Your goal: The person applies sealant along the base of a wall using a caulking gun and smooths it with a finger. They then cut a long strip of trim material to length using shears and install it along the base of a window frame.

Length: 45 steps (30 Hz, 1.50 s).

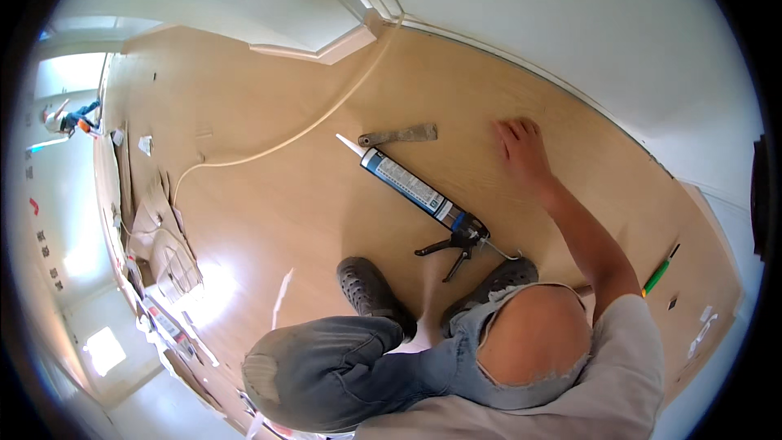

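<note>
A: Item one, and its place?
B: Caulking gun (407,187), cartridge fitted, label in blue, white and black. Laid on the floor (277,220), ahead of the dark perforated shoes (364,283).

A: Direction and long axis?
B: Axis set diagonally. The white nozzle (350,145) is pointed to the upper left, away from the body; the black handle (466,238) is turned to the lower right, with the hooked rod end (515,256) brought near the right shoe.

A: Item two?
B: Scraper (399,135), worn and grey. Laid nearly crosswise, its holed end to the left, just beside the nozzle's base; contact cannot be told.

A: Hands?
B: Right hand (524,151): extended to the right of the scraper and apart from it, fingers partly bent and blurred; whether anything is grasped cannot be told. Left hand: out of view.

A: Surface and room?
B: Floor surfaced in light wood tone, crossed by a pale hose (230,165) run in a curve from the wall corner. Pale wall (570,16), edged with trim at the base. A green-handled tool (654,279) is laid at far right. Cardboard (151,216) is strewn at left, near a bright patch of light (210,295). Another person (61,121) is seen at the far left.
</note>
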Each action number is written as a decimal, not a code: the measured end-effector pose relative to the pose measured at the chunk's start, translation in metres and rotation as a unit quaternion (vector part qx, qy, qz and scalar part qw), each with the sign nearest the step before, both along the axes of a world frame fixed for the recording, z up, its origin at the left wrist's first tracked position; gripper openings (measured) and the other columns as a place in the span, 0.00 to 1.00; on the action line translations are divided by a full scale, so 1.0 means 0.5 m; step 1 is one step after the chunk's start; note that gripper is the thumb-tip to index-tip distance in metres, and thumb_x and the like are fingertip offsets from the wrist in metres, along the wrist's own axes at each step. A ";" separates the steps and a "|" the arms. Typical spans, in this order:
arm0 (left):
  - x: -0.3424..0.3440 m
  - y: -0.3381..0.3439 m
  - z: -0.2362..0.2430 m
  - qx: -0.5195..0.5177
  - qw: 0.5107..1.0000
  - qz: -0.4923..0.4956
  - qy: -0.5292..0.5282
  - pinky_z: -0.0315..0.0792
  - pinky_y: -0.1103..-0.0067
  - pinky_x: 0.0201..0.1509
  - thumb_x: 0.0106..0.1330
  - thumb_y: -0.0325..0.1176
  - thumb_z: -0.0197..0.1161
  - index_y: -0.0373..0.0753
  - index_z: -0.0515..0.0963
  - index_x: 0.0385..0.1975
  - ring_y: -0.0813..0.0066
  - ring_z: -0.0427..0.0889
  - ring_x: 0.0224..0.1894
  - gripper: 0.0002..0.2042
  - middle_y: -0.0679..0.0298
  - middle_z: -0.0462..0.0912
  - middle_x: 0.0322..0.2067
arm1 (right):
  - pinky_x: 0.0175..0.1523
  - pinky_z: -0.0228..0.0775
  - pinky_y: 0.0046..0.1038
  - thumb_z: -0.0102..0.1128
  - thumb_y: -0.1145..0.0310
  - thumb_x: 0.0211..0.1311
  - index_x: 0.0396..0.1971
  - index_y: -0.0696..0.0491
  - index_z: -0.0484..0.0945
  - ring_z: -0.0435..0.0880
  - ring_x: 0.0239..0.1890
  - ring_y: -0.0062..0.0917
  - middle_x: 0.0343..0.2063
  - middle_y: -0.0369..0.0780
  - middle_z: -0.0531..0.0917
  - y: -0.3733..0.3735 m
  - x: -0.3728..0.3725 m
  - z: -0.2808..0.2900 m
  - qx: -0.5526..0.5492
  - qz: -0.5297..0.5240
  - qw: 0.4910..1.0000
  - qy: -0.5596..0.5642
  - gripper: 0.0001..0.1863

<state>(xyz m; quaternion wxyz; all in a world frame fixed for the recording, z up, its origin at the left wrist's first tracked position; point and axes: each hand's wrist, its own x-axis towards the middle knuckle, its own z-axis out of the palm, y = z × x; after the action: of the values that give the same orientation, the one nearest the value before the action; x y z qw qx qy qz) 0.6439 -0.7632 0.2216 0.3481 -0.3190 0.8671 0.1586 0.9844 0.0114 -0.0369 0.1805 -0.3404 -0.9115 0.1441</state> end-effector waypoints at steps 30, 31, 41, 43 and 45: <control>-0.034 1.055 -0.206 0.506 0.738 -0.399 -0.200 0.77 0.79 0.37 0.67 0.33 0.65 0.32 0.72 0.58 0.75 0.81 0.33 0.22 0.56 0.84 0.41 | 0.54 0.74 0.39 0.71 0.70 0.45 0.66 0.59 0.61 0.75 0.51 0.43 0.49 0.49 0.76 -0.284 -0.084 0.170 -0.176 0.021 0.983 0.051 0.45; -0.020 1.099 -0.182 0.552 0.716 -0.358 -0.234 0.77 0.78 0.36 0.67 0.38 0.66 0.34 0.74 0.56 0.74 0.80 0.31 0.21 0.57 0.83 0.38 | 0.54 0.74 0.39 0.71 0.71 0.44 0.66 0.59 0.62 0.75 0.52 0.43 0.49 0.48 0.76 -0.276 -0.085 0.192 -0.172 0.027 0.983 0.061 0.45; 0.209 1.405 -0.281 0.577 0.722 -0.214 -0.316 0.75 0.76 0.26 0.65 0.47 0.65 0.37 0.77 0.38 0.73 0.79 0.24 0.17 0.61 0.81 0.27 | 0.64 0.67 0.38 0.70 0.74 0.52 0.59 0.58 0.70 0.76 0.56 0.40 0.54 0.49 0.76 -0.327 0.139 0.271 0.028 -0.341 0.930 0.131 0.32; 0.232 1.440 -0.312 0.592 0.707 -0.216 -0.320 0.75 0.76 0.26 0.65 0.46 0.64 0.35 0.77 0.38 0.73 0.79 0.23 0.17 0.59 0.81 0.27 | 0.65 0.65 0.34 0.67 0.73 0.60 0.61 0.59 0.68 0.75 0.58 0.34 0.57 0.48 0.75 -0.418 0.250 0.206 -0.055 -0.452 0.859 0.234 0.29; 0.246 1.469 -0.349 0.589 0.701 -0.228 -0.330 0.75 0.77 0.25 0.66 0.48 0.62 0.36 0.76 0.39 0.73 0.78 0.23 0.19 0.57 0.81 0.27 | 0.65 0.65 0.32 0.64 0.67 0.65 0.62 0.60 0.67 0.75 0.58 0.32 0.57 0.47 0.74 -0.448 0.298 0.184 -0.269 -0.474 0.769 0.334 0.29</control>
<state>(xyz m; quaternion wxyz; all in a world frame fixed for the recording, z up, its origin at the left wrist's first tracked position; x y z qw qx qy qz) 0.7670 -0.0286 0.0469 0.7543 0.1267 0.4725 0.4379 1.1333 -0.2127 0.0550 0.4198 -0.6945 -0.4406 0.3838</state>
